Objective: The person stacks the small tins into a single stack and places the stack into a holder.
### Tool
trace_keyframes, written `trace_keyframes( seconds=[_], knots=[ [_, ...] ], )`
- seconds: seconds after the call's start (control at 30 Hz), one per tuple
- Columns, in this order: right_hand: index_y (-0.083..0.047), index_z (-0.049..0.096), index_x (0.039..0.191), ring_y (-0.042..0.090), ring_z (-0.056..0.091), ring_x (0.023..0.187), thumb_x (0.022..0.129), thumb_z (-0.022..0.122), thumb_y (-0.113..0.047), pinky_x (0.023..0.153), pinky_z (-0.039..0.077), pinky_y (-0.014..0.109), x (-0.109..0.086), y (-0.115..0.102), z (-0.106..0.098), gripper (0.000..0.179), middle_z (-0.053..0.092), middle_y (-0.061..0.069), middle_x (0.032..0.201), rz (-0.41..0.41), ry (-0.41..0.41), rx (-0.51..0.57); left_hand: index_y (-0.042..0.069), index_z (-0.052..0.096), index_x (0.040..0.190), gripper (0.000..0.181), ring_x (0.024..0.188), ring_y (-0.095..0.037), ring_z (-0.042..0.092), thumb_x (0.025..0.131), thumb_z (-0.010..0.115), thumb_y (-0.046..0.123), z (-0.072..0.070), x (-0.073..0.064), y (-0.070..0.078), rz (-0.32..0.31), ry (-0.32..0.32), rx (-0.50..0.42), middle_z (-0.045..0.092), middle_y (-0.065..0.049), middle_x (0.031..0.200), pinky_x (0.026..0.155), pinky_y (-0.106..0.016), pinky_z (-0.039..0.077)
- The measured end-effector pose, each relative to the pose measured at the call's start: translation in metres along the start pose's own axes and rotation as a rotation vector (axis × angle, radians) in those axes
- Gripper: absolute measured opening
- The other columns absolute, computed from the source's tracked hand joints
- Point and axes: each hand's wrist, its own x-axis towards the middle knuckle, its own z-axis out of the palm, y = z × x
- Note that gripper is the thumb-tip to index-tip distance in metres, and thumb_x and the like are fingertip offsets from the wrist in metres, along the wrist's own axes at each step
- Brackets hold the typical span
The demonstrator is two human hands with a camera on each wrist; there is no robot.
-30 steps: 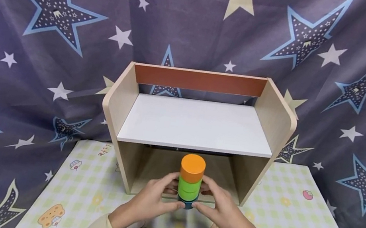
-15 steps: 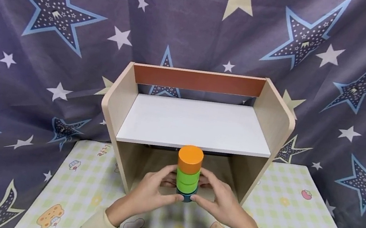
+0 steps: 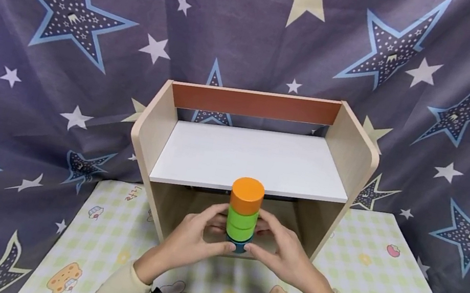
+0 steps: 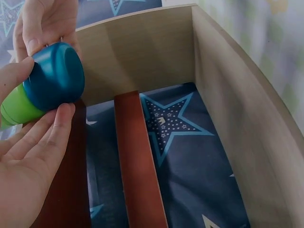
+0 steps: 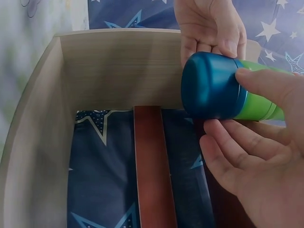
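Note:
Between both hands is an upright cylindrical stack [image 3: 241, 225] of round pieces: orange on top, green in the middle, dark blue at the bottom. My left hand [image 3: 189, 235] grips it from the left, thumb near the blue piece and fingers behind. From the other side my right hand [image 3: 289, 253] grips it the same way, thumb low at the front. In the left wrist view the smooth, rounded blue base [image 4: 57, 73] shows between thumb and fingers. The right wrist view shows the blue piece [image 5: 211, 85] joined to the green one; the orange top is hidden there.
Just beyond the hands stands a small wooden shelf unit with a white shelf board [image 3: 253, 162], tall side panels and a reddish-brown back rail [image 3: 258, 105]. It rests on a table with a green checked cloth [image 3: 381, 275]. A star-patterned curtain [image 3: 100, 144] hangs behind.
Both hands have raised the stack, so its orange top now overlaps the front edge of the white shelf board in the head view. The grip looks the same and the shelf unit has stayed put.

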Motion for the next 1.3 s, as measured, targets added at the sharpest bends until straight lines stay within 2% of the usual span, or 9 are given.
trace_keyframes(
  seconds=[0.3, 0.67, 0.87, 1.17, 1.3],
  knots=[
    [-0.008, 0.037, 0.151, 0.022, 0.066, 0.108, 0.088, 0.077, -0.002, 0.087, 0.059, 0.04, 0.007, -0.005, -0.003, 0.075, 0.065, 0.007, 0.124, -0.028, 0.028, -0.004, 0.019, 0.046, 0.146, 0.073, 0.103, -0.014, 0.068, 0.084, 0.084, 0.024, -0.006, 0.006, 0.005, 0.027, 0.02, -0.01, 0.069, -0.001, 0.12, 0.09, -0.029, 0.057],
    [-0.009, 0.038, 0.152, 0.021, 0.066, 0.107, 0.087, 0.078, -0.002, 0.087, 0.058, 0.039, 0.014, -0.012, -0.008, 0.076, 0.066, 0.006, 0.123, -0.017, 0.049, -0.009, 0.021, 0.046, 0.147, 0.074, 0.104, -0.012, 0.067, 0.084, 0.085, 0.022, -0.012, 0.012, 0.014, 0.06, 0.026, -0.009, 0.068, 0.002, 0.121, 0.089, -0.029, 0.057],
    [-0.01, 0.038, 0.152, 0.02, 0.066, 0.107, 0.088, 0.077, -0.003, 0.088, 0.058, 0.04, 0.018, -0.014, -0.012, 0.075, 0.066, 0.006, 0.125, 0.005, 0.054, -0.009, 0.02, 0.046, 0.147, 0.074, 0.102, -0.011, 0.068, 0.084, 0.085, 0.024, -0.015, 0.016, 0.017, 0.064, 0.03, 0.006, 0.069, 0.003, 0.119, 0.089, -0.029, 0.058],
    [-0.012, 0.039, 0.151, 0.019, 0.066, 0.106, 0.088, 0.078, -0.004, 0.088, 0.058, 0.039, 0.027, -0.018, -0.02, 0.074, 0.066, 0.005, 0.125, -0.015, 0.053, -0.028, 0.019, 0.048, 0.146, 0.073, 0.102, -0.011, 0.069, 0.084, 0.085, 0.022, -0.022, 0.024, 0.027, 0.079, 0.039, 0.017, 0.07, 0.001, 0.119, 0.088, -0.029, 0.058],
    [-0.013, 0.04, 0.151, 0.017, 0.065, 0.105, 0.089, 0.078, -0.005, 0.088, 0.058, 0.039, 0.031, -0.021, -0.024, 0.074, 0.067, 0.002, 0.124, -0.006, 0.053, -0.034, 0.02, 0.047, 0.147, 0.074, 0.101, -0.01, 0.069, 0.084, 0.085, 0.024, -0.026, 0.026, 0.033, 0.074, 0.041, 0.032, 0.07, 0.003, 0.119, 0.087, -0.028, 0.058]
  ],
)
